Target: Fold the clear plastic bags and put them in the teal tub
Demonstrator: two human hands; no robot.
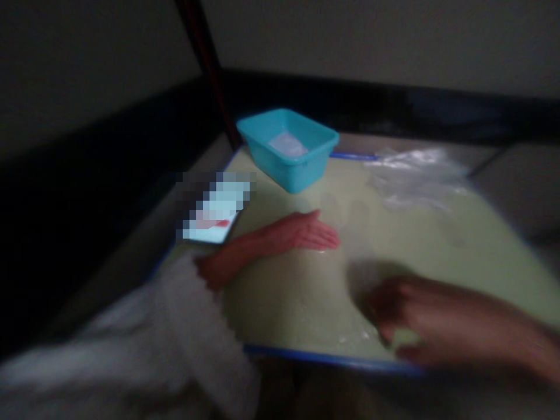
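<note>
My left hand (312,232) lies flat, fingers stretched out, on a pale yellow-green mat (437,245) with a blue edge. Its sleeve is white and fluffy. My right hand (394,318) is blurred by motion near the mat's front edge. Its fingers curl around a small pale yellow-green lump (405,337) that I cannot make out clearly. Wet or glossy patches show on the mat between the hands.
A turquoise plastic tub (291,146) with something white inside stands at the mat's far edge. A crumpled clear plastic sheet (415,175) lies at the back right. A lit phone screen (214,213) rests at the mat's left edge. Dark walls surround the surface.
</note>
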